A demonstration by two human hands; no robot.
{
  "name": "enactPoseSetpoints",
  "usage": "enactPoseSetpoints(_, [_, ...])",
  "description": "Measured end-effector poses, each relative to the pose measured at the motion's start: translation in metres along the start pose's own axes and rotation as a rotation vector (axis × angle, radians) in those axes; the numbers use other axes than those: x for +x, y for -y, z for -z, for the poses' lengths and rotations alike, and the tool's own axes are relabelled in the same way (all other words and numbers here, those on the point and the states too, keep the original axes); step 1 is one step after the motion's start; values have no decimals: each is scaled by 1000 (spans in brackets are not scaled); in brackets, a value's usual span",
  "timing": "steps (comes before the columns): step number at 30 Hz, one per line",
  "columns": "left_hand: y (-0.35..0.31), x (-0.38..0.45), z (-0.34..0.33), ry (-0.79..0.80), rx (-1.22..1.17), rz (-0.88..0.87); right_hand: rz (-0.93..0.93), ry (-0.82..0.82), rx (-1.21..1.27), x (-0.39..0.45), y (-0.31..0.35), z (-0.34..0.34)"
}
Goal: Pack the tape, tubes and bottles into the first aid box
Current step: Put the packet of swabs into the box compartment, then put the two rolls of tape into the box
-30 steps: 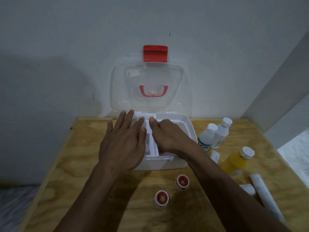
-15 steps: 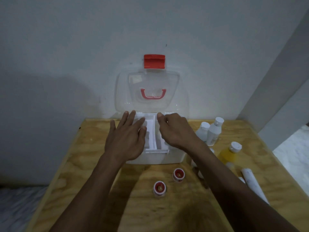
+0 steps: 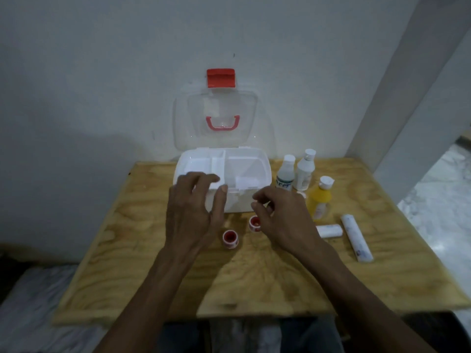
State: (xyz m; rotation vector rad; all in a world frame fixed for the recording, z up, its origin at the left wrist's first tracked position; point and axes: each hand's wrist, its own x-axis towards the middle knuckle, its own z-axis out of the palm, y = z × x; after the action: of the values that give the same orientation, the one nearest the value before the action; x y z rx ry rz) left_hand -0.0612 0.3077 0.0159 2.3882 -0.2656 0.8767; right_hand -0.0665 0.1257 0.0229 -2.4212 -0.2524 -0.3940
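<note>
The first aid box stands open at the far middle of the wooden table, its clear lid leaning up against the wall with a red latch on top and a red handle showing through it. The box's white tray is split into compartments.

The left hand hovers in front of the box's near left corner, fingers spread and loosely bent, holding nothing. The right hand hangs just right of it, fingers curled loosely, and nothing shows in its grasp.

Just below the right fingertips sits a small red tape roll; a second tape roll lies beside the left thumb's base.

Right of the right hand stand two white bottles and a yellow bottle. Nearer, beyond the right wrist, lie a short white tube and a long white tube.
</note>
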Motion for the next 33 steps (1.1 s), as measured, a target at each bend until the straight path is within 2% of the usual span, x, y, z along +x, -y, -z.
enactPoseSetpoints(4, [-1, -45, -5, 245, -27, 32, -55, 105, -88, -18, -16, -18])
enactPoseSetpoints(11, [7, -71, -9, 410, 55, 33, -85, 91, -45, -27, -25, -33])
enactPoseSetpoints(22, [5, -74, -11, 453, 159, 20, 6, 145, -97, -25, -31, -38])
enactPoseSetpoints(27, [8, -78, -7, 443, 108, 47, 5, 188, -76, -32, -25, -33])
enactPoseSetpoints(33, [7, -68, 23, 244, -21, 54, 110, 175, -3, -37, 14, 0])
